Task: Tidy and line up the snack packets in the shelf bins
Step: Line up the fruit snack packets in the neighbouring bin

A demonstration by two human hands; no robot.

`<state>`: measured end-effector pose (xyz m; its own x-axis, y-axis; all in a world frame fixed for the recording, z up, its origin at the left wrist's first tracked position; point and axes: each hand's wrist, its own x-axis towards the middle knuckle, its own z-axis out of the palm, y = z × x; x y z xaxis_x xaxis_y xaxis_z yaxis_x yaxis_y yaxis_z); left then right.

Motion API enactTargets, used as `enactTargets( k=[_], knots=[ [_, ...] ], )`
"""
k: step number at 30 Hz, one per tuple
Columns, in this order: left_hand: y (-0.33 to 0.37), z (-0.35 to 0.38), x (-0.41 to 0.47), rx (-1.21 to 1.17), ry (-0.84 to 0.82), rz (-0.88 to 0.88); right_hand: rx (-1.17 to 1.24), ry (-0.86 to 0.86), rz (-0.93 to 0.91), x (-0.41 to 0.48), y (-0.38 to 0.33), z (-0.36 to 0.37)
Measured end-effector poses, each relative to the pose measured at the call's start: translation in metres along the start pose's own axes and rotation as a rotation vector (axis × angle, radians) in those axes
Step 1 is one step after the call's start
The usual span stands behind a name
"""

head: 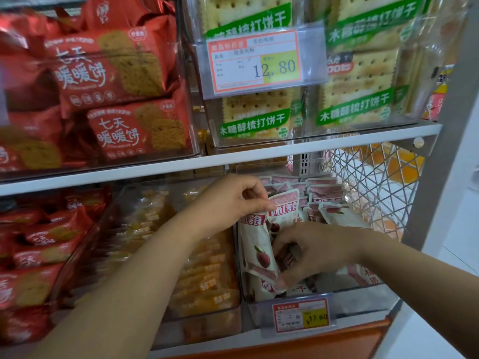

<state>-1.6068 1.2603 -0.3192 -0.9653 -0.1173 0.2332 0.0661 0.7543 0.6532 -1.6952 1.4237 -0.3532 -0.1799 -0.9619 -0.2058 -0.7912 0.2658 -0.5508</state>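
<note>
- The white snack packets [325, 193] sit in the clear bin [363, 294] at the right end of the lower shelf. The far rows stand neatly on edge and the near ones are jumbled.
- One upright packet [285, 213] is raised above the rest, and a drooping packet [259, 252] hangs against the bin's left wall.
- The likely slip is that the drooping packet is held only at its ends, so it could fold or drop behind the front wall. Pulling it free could also knock over the tidy far rows just beside it.
- The left hand [233, 203] reaches in from above, and its fingers [260, 203] are pinched tight on the upright packet's top edge.
- The right hand [318, 251] is lower and nearer, with its fingers [282, 252] curled round the drooping packet's lower end. I cannot tell whether they catch a second packet behind it.
- A price tag [300, 316] is clipped to the bin's near face.
- To the left is a bin of orange packets [207, 275], and further left are red biscuit packets [39, 242].
- Above the shelf board [155, 167] are soda cracker packs [355, 99].
</note>
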Motion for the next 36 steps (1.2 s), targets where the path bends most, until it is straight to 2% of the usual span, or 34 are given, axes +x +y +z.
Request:
enactTargets(
  k=[3, 7, 11, 14, 16, 20, 24, 27, 31, 33, 36],
  knots=[
    [-0.001, 0.0, -0.003, -0.028, -0.019, -0.001, 0.003, -0.036, -0.053, 0.004, 0.003, 0.006],
    [-0.012, 0.008, -0.005, 0.054, -0.082, -0.023, 0.121, -0.017, 0.004, 0.004, 0.007, 0.004],
    [-0.024, 0.006, -0.005, 0.107, -0.104, -0.083, 0.585, 0.193, 0.084, 0.003, 0.015, -0.002],
    [-0.029, 0.006, -0.004, 0.245, -0.086, -0.059, 0.813, 0.367, 0.103, 0.006, 0.023, -0.006],
    [-0.028, 0.007, -0.004, 0.277, -0.093, -0.032, 0.876, 0.439, 0.082, 0.007, 0.025, -0.009],
    [-0.025, 0.009, -0.007, 0.174, -0.018, 0.004, 0.964, 0.577, 0.039, 0.002, 0.028, -0.021],
    [-0.01, 0.007, -0.012, -0.127, 0.026, -0.039, 1.118, 0.777, 0.014, -0.002, 0.031, -0.029],
    [-0.005, 0.006, -0.015, -0.144, -0.006, -0.058, 0.966, 0.904, 0.063, -0.007, 0.033, -0.029],
    [-0.011, 0.004, -0.016, -0.12, 0.057, -0.087, 0.474, 0.943, 0.056, -0.01, 0.032, -0.027],
    [-0.011, 0.001, -0.016, -0.132, 0.061, -0.1, 0.3, 0.973, 0.071, -0.01, 0.03, -0.028],
    [-0.01, 0.001, -0.017, -0.107, 0.001, -0.113, 0.282, 1.067, 0.112, -0.01, 0.029, -0.03]
  ],
)
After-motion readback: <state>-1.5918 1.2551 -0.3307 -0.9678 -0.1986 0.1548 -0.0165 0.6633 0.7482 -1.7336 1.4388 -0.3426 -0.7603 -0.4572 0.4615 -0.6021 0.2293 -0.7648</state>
